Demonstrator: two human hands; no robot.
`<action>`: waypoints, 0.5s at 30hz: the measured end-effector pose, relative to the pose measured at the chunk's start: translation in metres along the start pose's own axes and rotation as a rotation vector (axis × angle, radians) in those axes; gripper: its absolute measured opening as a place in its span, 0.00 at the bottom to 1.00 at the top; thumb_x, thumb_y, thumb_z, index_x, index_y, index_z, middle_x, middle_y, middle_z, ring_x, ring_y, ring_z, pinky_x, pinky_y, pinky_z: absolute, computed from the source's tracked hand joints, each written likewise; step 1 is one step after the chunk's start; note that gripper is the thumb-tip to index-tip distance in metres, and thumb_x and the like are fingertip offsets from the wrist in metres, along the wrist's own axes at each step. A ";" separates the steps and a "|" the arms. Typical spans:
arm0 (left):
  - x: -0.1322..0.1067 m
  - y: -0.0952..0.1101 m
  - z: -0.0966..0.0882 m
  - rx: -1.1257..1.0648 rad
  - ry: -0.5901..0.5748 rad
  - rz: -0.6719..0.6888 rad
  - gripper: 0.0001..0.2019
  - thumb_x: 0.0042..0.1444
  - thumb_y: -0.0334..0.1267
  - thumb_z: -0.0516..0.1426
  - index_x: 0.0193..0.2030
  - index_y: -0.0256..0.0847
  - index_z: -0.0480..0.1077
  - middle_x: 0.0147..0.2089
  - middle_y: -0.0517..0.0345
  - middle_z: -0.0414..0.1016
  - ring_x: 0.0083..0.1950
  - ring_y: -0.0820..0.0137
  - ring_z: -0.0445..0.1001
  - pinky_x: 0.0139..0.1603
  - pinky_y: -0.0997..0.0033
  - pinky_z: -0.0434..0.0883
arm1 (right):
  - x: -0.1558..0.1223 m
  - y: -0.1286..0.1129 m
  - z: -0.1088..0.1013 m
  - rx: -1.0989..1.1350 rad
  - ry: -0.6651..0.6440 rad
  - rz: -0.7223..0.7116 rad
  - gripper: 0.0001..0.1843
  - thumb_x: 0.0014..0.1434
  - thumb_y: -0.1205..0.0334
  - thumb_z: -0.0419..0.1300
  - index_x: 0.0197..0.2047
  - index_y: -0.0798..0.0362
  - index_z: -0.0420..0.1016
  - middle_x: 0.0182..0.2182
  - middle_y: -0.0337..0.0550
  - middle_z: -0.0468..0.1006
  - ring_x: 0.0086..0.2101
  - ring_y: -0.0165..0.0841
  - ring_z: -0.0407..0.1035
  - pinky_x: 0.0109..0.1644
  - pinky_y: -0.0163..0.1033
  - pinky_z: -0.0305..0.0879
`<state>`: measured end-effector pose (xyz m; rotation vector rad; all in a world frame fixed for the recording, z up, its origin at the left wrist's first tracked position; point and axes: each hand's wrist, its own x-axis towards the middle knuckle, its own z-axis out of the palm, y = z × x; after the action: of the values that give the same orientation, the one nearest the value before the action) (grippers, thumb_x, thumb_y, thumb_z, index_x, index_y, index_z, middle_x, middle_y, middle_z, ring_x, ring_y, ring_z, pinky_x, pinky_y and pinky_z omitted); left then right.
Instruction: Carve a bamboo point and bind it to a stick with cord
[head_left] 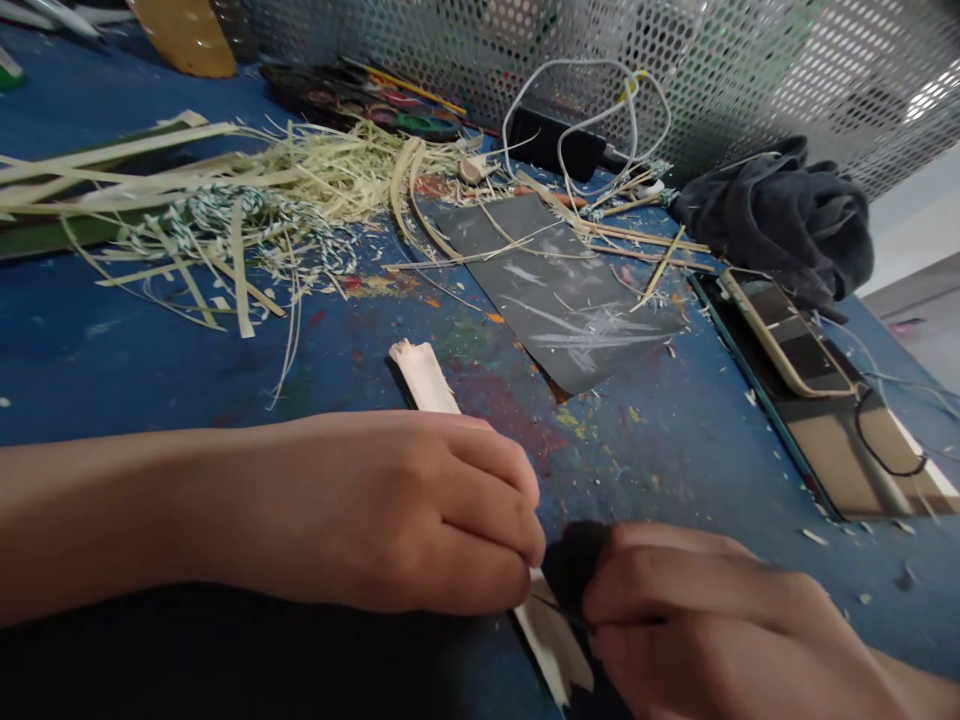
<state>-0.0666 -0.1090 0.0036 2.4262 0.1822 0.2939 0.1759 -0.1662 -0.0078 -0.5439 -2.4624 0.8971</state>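
Head view: blue, paint-stained tabletop with a perforated panel along its back.
Left clutter: loose split strips lie behind and around a tangle of green-and-white twine; a heap of shavings sits between the twine and a paint palette.
Middle clutter: a grey abrasive sheet, scuffed white, lies beyond the hands; behind it a looped white cable trails by a black device.
Right clutter: a crumpled dark cloth lies behind a smartphone resting on a flat tablet-like slab.
Left hand: back up, reaching in from the left, fingers curled tight on the pale strip and hiding its middle; both ends show, slanting across the near tabletop.
Right hand: low, fingers bent, close beside the strip's near end; deep shadow hides its grip, so I cannot tell what it holds.
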 end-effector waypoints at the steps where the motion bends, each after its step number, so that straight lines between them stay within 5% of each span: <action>1: 0.001 0.001 0.000 0.003 -0.008 0.001 0.12 0.61 0.24 0.55 0.36 0.44 0.78 0.44 0.59 0.82 0.47 0.71 0.77 0.59 0.78 0.69 | 0.001 0.000 0.000 0.007 0.010 -0.011 0.20 0.72 0.71 0.43 0.29 0.54 0.67 0.28 0.39 0.71 0.32 0.25 0.68 0.37 0.27 0.67; 11: -0.001 0.001 0.000 -0.113 0.057 -0.080 0.13 0.61 0.26 0.56 0.33 0.48 0.77 0.42 0.62 0.81 0.48 0.71 0.76 0.58 0.74 0.69 | 0.003 -0.002 -0.003 -0.129 -0.050 -0.026 0.22 0.73 0.70 0.45 0.26 0.54 0.66 0.28 0.37 0.70 0.29 0.24 0.64 0.36 0.26 0.65; 15: 0.001 0.000 -0.001 -0.039 -0.061 -0.045 0.13 0.63 0.26 0.53 0.35 0.46 0.76 0.44 0.61 0.82 0.49 0.70 0.76 0.61 0.74 0.67 | 0.001 -0.003 -0.006 -0.119 -0.118 -0.049 0.21 0.72 0.70 0.46 0.27 0.55 0.67 0.29 0.39 0.72 0.29 0.26 0.63 0.35 0.29 0.65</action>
<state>-0.0653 -0.1084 0.0042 2.3861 0.2017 0.2016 0.1784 -0.1647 -0.0015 -0.4804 -2.6369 0.7878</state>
